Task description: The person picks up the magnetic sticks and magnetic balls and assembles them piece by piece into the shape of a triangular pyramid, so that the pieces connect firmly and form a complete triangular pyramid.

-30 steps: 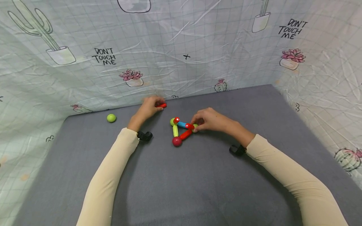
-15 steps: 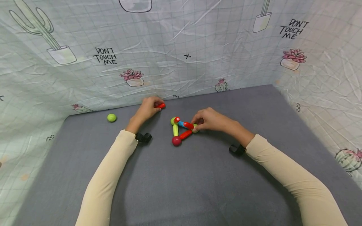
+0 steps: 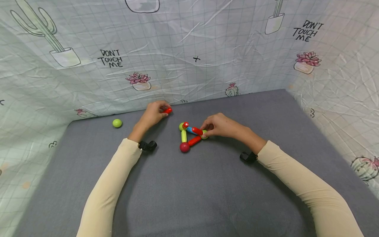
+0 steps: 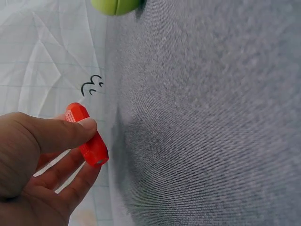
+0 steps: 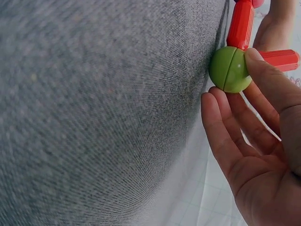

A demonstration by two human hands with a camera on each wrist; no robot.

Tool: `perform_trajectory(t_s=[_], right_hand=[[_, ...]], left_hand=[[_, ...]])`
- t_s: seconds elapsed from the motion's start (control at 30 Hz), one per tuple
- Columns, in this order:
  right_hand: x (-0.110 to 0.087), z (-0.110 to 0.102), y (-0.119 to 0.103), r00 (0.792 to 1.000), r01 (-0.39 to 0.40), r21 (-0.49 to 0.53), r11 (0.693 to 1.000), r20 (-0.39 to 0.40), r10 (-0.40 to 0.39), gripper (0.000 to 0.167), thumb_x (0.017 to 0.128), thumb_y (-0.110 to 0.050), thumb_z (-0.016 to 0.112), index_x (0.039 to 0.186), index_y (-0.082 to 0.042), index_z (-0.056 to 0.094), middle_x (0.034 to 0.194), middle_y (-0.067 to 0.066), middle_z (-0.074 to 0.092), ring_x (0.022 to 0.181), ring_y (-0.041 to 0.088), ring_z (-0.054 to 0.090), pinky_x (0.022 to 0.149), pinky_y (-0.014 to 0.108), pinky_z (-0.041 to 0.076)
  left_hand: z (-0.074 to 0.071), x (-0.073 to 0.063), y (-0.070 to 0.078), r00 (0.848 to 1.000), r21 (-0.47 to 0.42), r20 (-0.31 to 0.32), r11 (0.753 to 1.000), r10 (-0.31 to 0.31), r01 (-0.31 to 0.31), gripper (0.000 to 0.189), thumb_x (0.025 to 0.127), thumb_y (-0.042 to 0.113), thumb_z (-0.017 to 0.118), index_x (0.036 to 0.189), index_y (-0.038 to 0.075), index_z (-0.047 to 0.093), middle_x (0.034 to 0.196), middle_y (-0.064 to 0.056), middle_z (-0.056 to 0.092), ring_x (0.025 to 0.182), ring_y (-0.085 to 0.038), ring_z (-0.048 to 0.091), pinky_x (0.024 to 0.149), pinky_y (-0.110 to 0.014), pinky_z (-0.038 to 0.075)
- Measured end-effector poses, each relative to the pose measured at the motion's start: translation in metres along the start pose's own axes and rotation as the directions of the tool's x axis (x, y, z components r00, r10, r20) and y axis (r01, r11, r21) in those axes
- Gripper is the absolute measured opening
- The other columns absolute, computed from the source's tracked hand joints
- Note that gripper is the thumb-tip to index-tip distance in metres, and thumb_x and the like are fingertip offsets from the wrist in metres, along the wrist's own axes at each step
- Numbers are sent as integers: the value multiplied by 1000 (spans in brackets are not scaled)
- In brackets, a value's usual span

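My left hand (image 3: 154, 112) pinches a loose red rod (image 4: 88, 136) between thumb and fingers, near the back edge of the table. To its right lies a triangle of toy rods and balls: a blue rod (image 3: 190, 130), a yellow-green rod (image 3: 184, 136) and a red rod (image 3: 194, 141) join two green balls and a dark red ball (image 3: 185, 147). Another red rod (image 3: 185, 125) sticks up from the left green ball (image 3: 182, 126). My right hand (image 3: 222, 126) holds the right green ball (image 5: 229, 69), thumb on it, fingertips at its underside; a further red rod (image 5: 281, 60) juts from that ball.
A single green ball (image 3: 117, 123) lies at the back left of the grey table (image 3: 189, 194). Patterned cloth (image 3: 177, 49) rises behind the table and along its sides. Each wrist wears a small black camera, such as the left one (image 3: 148, 145).
My left hand has shifted slightly left with the red rod, whose tilt has changed a little. The red rod on the right green ball has swung slightly up and left. My right hand stays put.
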State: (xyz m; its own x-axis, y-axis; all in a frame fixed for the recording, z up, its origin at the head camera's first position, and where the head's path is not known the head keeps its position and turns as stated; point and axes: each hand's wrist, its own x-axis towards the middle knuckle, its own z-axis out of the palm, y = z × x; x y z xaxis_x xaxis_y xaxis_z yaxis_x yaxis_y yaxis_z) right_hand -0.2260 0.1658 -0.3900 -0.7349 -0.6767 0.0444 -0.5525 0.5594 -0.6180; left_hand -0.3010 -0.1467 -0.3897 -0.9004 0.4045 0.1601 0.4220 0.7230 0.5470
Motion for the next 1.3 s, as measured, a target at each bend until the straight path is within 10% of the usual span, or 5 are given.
perform_trajectory(t_s=[1.3], right_hand=[[4, -1, 2, 998, -56, 38, 998, 32, 55, 26, 85, -21, 85, 108, -10, 79, 95, -2, 78, 83, 7, 72, 69, 25, 58]], left_hand=[[-9, -71, 45, 996, -283, 74, 957, -46, 66, 30, 88, -2, 77, 118, 2, 74, 112, -14, 75, 104, -26, 72, 87, -31, 59]])
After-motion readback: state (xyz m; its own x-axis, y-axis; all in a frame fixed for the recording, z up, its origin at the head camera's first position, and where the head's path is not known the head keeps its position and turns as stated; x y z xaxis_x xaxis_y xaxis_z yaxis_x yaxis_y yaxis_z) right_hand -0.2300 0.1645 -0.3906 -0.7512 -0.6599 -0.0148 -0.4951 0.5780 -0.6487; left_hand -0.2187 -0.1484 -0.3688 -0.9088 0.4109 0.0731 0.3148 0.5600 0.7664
